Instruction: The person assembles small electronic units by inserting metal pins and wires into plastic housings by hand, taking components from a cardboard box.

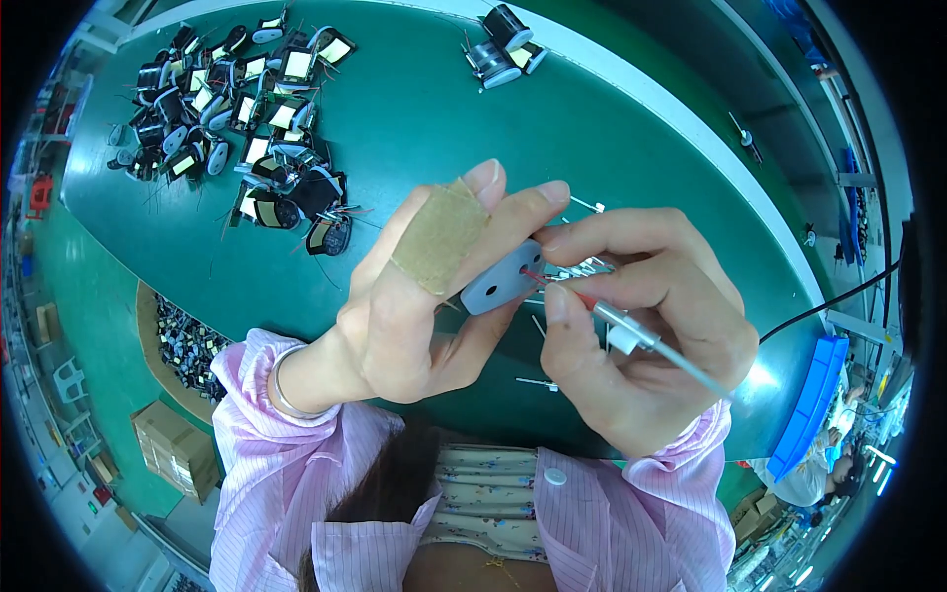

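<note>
My left hand (419,296), with a patch of tan tape round one finger, holds a grey oval plastic part (493,286) between thumb and fingers. Two dark holes show in its face, and thin red wires (536,277) run from it toward my right fingertips. My right hand (651,326) is closed on a slender pale rod (681,363) with a small white collar and a red section near the thumb. The rod points down to the right, away from the grey part. Whatever lies behind the oval face is hidden by my left fingers.
Many black units with grey oval ends and yellowish patches (296,64) lie heaped at the far left of the green table (395,89). A few more (493,61) sit at the back. Small white rod pieces (538,383) lie beneath my hands. A blue tray (809,409) hangs at the right edge.
</note>
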A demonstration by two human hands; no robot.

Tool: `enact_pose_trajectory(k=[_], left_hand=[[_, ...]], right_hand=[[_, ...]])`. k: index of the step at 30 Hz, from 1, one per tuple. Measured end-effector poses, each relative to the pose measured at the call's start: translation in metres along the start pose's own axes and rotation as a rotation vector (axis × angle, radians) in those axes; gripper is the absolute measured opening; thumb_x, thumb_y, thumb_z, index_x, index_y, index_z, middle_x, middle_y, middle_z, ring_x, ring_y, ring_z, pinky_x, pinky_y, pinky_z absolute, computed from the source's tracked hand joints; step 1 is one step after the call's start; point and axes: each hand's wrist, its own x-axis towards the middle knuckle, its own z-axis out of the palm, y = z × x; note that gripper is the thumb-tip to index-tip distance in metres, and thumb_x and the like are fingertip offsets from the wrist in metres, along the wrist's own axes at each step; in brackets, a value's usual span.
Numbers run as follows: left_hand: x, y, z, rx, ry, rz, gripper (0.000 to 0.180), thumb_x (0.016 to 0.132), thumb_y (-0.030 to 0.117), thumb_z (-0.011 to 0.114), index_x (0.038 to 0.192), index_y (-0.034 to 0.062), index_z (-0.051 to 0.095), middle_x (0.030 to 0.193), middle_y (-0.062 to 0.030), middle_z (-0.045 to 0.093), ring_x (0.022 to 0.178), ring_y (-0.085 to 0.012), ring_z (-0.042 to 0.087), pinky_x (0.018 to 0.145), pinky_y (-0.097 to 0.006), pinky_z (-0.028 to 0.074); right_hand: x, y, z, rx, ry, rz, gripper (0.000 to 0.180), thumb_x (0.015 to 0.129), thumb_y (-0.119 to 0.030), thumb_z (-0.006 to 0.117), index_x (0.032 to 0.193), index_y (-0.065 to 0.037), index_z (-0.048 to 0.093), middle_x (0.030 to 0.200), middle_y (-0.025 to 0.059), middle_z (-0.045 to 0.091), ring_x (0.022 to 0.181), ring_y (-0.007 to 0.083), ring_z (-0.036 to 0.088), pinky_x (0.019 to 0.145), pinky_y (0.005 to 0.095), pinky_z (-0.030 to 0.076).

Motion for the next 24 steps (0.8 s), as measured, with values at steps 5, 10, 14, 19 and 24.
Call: enact_pose_trajectory(k=[5, 10, 14, 19, 24], left_hand=[[-0.0005, -0.0015, 0.0084, -0.017, 0.107, 0.064, 0.075, 0.08, -0.007, 0.061, 0.141, -0.0089, 0.015, 0.115, -0.0331, 0.057, 0.091, -0.0323, 0.062, 0.072, -0.036, 0.052], [-0.0034, -0.0003, 0.009, -0.019, 0.074, 0.006, 0.067, 0.082, -0.006, 0.062, 0.137, -0.0117, 0.023, 0.114, -0.0324, 0.058, 0.09, -0.0288, 0.063, 0.074, -0.034, 0.051], [-0.0038, -0.001, 0.0085, -0.018, 0.07, 0.008, 0.068, 0.081, -0.006, 0.062, 0.137, -0.0117, 0.022, 0.115, -0.0326, 0.058, 0.09, -0.0288, 0.063, 0.074, -0.034, 0.051], [-0.0034, -0.0002, 0.0072, -0.012, 0.062, 0.001, 0.069, 0.081, -0.007, 0.062, 0.138, -0.0119, 0.023, 0.115, -0.0327, 0.058, 0.09, -0.0286, 0.062, 0.075, -0.035, 0.051], [-0.0043, -0.0013, 0.009, 0.012, 0.06, 0.02, 0.068, 0.082, -0.005, 0.062, 0.138, -0.0119, 0.024, 0.115, -0.0327, 0.058, 0.09, -0.0287, 0.062, 0.076, -0.035, 0.05]], right_hand=[[-0.0008, 0.0033, 0.0015, -0.025, 0.003, -0.073, 0.012, 0.072, 0.012, 0.065, 0.077, 0.003, 0.058, 0.094, 0.0187, 0.062, 0.087, 0.0268, 0.067, 0.077, 0.0338, 0.053], [-0.0021, 0.0032, 0.0007, 0.006, 0.009, -0.031, 0.012, 0.073, 0.012, 0.065, 0.078, 0.003, 0.058, 0.095, 0.0185, 0.061, 0.089, 0.0278, 0.067, 0.077, 0.0341, 0.053], [-0.0011, 0.0026, -0.0006, -0.019, -0.008, -0.051, 0.011, 0.074, 0.011, 0.065, 0.079, 0.004, 0.059, 0.096, 0.0183, 0.061, 0.089, 0.0279, 0.067, 0.076, 0.0334, 0.053], [0.0004, 0.0001, -0.0004, -0.048, -0.004, -0.042, 0.012, 0.072, 0.01, 0.066, 0.081, 0.004, 0.061, 0.095, 0.0182, 0.061, 0.087, 0.0268, 0.067, 0.072, 0.0311, 0.053], [0.0037, 0.0, -0.001, -0.096, -0.002, -0.086, 0.014, 0.07, 0.01, 0.067, 0.082, 0.004, 0.062, 0.092, 0.0179, 0.062, 0.083, 0.0252, 0.067, 0.069, 0.0297, 0.053]])
